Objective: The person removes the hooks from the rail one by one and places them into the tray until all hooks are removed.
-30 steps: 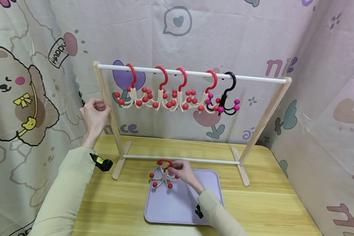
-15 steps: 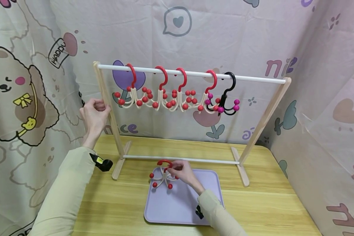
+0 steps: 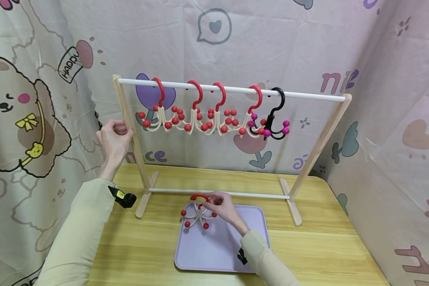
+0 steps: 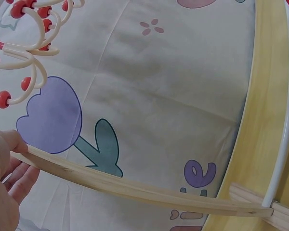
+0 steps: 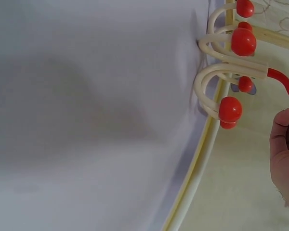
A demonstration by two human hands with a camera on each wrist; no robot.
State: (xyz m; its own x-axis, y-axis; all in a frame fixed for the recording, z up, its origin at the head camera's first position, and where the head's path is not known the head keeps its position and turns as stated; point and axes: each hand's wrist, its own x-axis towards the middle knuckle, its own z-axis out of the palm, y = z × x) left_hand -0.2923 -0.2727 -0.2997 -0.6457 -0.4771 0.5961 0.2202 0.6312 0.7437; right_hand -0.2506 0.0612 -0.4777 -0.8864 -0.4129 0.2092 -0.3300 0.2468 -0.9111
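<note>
My left hand (image 3: pixel 115 143) holds the left post (image 3: pixel 138 159) of a small wooden garment rack, thumb on one side and fingers on the other in the left wrist view. My right hand (image 3: pixel 222 207) pinches the red hook of a cream multi-arm hanger (image 3: pixel 199 214) with red ball tips. That hanger stands upright over the back left of the lilac tray (image 3: pixel 218 254); in the right wrist view its arms (image 5: pixel 209 86) seem to touch the tray. Several similar red-hooked hangers (image 3: pixel 217 119) hang from the rack's white top bar (image 3: pixel 307 95), beside a black hanger (image 3: pixel 270 119) with magenta balls.
The rack's feet (image 3: pixel 290 202) stand on a wooden table (image 3: pixel 329 246), joined by a low white bar (image 3: pixel 257 194) just behind the tray. A patterned curtain (image 3: pixel 214 51) encloses the back and both sides.
The view has shifted very slightly. Both hands, the held hanger and the rack stay practically where they were.
</note>
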